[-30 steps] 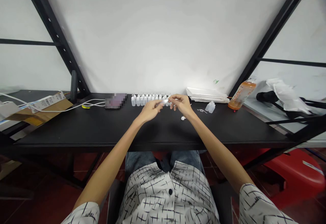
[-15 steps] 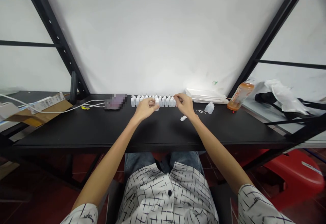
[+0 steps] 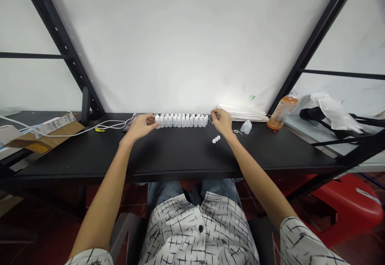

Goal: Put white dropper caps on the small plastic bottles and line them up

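Observation:
A row of several small white plastic bottles (image 3: pixel 183 121) stands upright side by side along the back of the black table. At the row's left end is my left hand (image 3: pixel 142 127), its thumb stretched against the leftmost bottle and its other fingers bent apart from it. Beyond the right end, my right hand (image 3: pixel 222 122) pinches what looks like a thin white string (image 3: pixel 209 118) that runs from the bottles. In front of that hand lie a few small white caps (image 3: pixel 216 139). Farther right are a short clump of similar bottles (image 3: pixel 246 127) and a loose white string (image 3: pixel 237 131).
A stack of white sheets (image 3: pixel 245 113) lies against the wall. An orange drink bottle (image 3: pixel 282 111) leans at the right by the rack post. Left are a white cable (image 3: pixel 114 126), a phone partly behind my left hand, and a torn cardboard box (image 3: pixel 45 132). A red stool (image 3: pixel 349 208) stands below right.
My left hand has moved left from the middle of the row to its left end, uncovering the bottles. My right hand has shifted slightly right, away from the last bottle.

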Motion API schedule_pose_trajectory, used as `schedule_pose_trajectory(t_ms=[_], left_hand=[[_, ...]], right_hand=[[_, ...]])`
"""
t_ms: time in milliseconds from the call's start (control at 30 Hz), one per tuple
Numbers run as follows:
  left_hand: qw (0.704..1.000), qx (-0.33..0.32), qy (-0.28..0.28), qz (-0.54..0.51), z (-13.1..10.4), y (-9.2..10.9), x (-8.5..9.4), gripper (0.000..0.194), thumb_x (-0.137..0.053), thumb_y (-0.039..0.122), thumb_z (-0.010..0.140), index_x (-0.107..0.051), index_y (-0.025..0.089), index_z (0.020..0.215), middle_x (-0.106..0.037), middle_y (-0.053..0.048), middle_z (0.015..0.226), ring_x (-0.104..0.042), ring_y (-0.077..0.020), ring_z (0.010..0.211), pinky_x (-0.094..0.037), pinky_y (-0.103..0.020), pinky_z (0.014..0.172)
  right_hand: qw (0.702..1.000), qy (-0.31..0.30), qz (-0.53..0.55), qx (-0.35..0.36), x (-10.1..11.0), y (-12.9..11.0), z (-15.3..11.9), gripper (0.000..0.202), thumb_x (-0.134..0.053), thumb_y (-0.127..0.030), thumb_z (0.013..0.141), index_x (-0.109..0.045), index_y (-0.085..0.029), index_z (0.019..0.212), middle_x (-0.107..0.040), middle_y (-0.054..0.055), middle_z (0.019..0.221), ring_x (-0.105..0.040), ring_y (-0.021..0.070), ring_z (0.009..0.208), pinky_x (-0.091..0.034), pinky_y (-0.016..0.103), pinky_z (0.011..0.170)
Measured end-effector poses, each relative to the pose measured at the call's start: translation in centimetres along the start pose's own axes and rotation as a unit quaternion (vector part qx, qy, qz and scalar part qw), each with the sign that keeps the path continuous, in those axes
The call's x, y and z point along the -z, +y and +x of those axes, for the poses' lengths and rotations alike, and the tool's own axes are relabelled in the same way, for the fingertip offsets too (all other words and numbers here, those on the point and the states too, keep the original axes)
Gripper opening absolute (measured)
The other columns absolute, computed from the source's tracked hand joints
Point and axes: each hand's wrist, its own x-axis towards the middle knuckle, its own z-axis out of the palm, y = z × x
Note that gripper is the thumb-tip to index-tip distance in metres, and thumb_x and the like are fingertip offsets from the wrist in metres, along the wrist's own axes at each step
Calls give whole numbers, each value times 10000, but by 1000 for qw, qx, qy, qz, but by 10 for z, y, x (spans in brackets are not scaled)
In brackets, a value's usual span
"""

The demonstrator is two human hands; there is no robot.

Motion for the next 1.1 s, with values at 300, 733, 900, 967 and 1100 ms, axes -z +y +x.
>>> schedule_pose_trajectory(t_ms=[300, 733, 900, 967, 1100], left_hand=[[980, 99, -4, 171, -5, -4, -2, 228, -665, 434, 776, -724, 226, 849, -770, -45, 944, -690, -274, 938, -483, -310, 743], [975, 144, 8, 169, 16, -24, -25, 274, -687, 460, 759, -751, 208, 846, -766, -80, 845, -688, -271, 905, -490, -317, 751], [977, 141, 8, 158, 15, -29, -26, 292, -694, 492, 727, -758, 228, 832, -775, -66, 853, -696, -275, 907, -498, -323, 763], [978, 139, 2, 153, 14, -29, -25, 335, -696, 508, 716, -770, 223, 878, -780, -71, 892, -698, -287, 941, -503, -328, 782], [977, 148, -16, 151, 11, -27, -21, 446, -697, 535, 718, -776, 185, 983, -778, -105, 969, -691, -326, 992, -507, -351, 788]], right_hand=[[1000, -13, 0, 22, 1, -1, 0, 241, -482, -241, 888, -713, -171, 880, -711, 87, 806, -660, 224, 699, -451, 321, 699], [999, -31, 10, 41, 0, -1, 0, 226, -485, -217, 876, -706, -169, 863, -704, 85, 803, -650, 222, 705, -437, 318, 691], [998, -36, 3, 47, 0, -1, 1, 226, -487, -213, 876, -709, -173, 862, -709, 87, 815, -653, 228, 742, -438, 317, 699], [998, -37, -1, 47, 0, -1, 1, 225, -488, -210, 874, -710, -174, 860, -710, 87, 821, -654, 229, 758, -437, 315, 701], [998, -42, -14, 42, -1, 1, 0, 238, -484, -208, 877, -719, -173, 866, -719, 86, 856, -651, 221, 763, -426, 307, 683]])
